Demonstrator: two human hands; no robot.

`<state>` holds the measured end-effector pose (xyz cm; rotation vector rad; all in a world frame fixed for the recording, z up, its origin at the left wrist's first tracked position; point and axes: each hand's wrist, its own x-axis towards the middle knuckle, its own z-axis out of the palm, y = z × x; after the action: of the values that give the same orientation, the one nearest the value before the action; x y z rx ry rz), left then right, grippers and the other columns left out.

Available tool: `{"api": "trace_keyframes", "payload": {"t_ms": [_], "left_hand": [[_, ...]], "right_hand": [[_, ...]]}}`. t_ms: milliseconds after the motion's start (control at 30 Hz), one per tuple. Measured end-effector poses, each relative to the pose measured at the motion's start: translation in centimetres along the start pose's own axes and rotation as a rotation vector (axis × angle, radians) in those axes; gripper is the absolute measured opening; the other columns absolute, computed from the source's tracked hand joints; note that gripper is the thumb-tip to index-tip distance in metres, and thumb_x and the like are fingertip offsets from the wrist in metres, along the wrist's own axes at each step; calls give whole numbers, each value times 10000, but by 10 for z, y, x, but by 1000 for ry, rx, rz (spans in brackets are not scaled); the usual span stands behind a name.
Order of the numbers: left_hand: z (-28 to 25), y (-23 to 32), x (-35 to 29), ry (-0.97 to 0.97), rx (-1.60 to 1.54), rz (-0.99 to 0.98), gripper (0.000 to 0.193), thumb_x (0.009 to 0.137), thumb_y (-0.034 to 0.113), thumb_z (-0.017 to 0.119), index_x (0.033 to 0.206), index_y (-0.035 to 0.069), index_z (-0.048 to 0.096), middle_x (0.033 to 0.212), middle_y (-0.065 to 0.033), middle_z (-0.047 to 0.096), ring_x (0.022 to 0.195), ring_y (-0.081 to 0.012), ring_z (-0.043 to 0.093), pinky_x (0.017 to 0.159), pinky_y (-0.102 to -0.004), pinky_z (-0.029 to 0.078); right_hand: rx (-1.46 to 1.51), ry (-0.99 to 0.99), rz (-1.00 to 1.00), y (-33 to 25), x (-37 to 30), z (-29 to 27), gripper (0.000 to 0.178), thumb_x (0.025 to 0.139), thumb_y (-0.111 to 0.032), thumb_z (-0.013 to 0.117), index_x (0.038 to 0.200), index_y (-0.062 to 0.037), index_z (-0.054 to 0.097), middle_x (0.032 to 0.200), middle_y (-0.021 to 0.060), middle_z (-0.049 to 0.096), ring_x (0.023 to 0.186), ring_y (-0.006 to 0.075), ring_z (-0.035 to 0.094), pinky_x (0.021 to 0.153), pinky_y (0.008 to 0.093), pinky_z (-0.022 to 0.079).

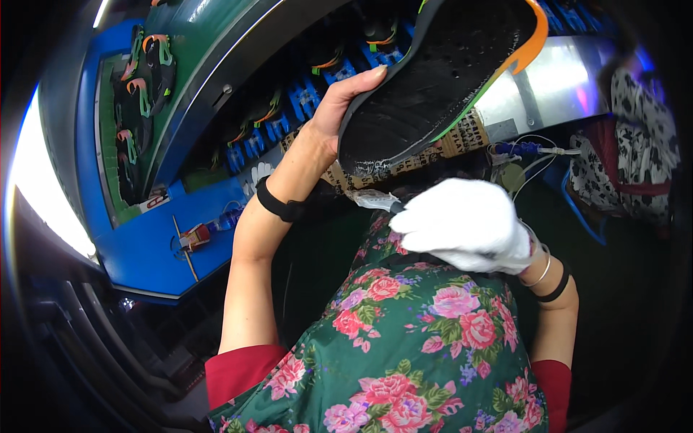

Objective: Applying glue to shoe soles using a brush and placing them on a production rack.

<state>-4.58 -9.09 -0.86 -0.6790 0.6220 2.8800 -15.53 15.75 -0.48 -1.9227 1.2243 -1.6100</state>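
The left hand gripped the black sole by its edge, up beyond the flowered apron, gloved right hand closed round a small tool; I judged the sole light, bendy, best held along its rim.

1. A white strip light shines at the upper left; a large, glaring white panel fills the left edge.
2. Below it spreads a blue bench.
3. A curved green housing rises beside it.
4. Shiny sheet metal at right reflects white and purple light.
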Motion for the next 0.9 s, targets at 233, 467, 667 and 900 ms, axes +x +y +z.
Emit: {"api": "trace_keyframes", "payload": {"t_ms": [233, 467, 667, 900], "left_hand": [[21, 12, 5, -48, 5, -139, 388, 1016, 224, 616, 1285, -53, 662, 1219, -210, 725, 1023, -275, 757, 936, -389, 625], [10, 11, -2, -34, 9, -105, 385, 1013, 225, 623, 1278, -50, 667, 1176, -204, 742, 1000, -269, 763, 912, -376, 633], [7, 12, 9, 26, 93, -13, 419, 998, 242, 639, 1291, -57, 657, 1191, -225, 731, 1027, -291, 757, 930, -398, 628], [-9, -3, 19, -50, 156, 59, 884, 986, 634, 474, 1588, 3, 328, 1495, -380, 440, 1217, -537, 609, 1040, -624, 517]], "right_hand": [[-310, -37, -78, 6, -1, -4, 300, 857, -115, 713, 1147, -46, 746, 1208, 129, 740, 1014, 279, 736, 791, 380, 604], [-2, 21, 20, 4, 6, -10, 330, 809, -66, 767, 1124, -161, 785, 1137, 34, 780, 1020, 237, 740, 871, 349, 599], [47, 94, 92, 2, 7, 2, 330, 774, -50, 800, 1088, -155, 799, 1091, 63, 785, 999, 267, 747, 844, 363, 600], [17, 272, 154, 7, 17, 9, 256, 787, -12, 800, 1035, -75, 801, 1031, 85, 788, 926, 243, 753, 813, 354, 591]]}}
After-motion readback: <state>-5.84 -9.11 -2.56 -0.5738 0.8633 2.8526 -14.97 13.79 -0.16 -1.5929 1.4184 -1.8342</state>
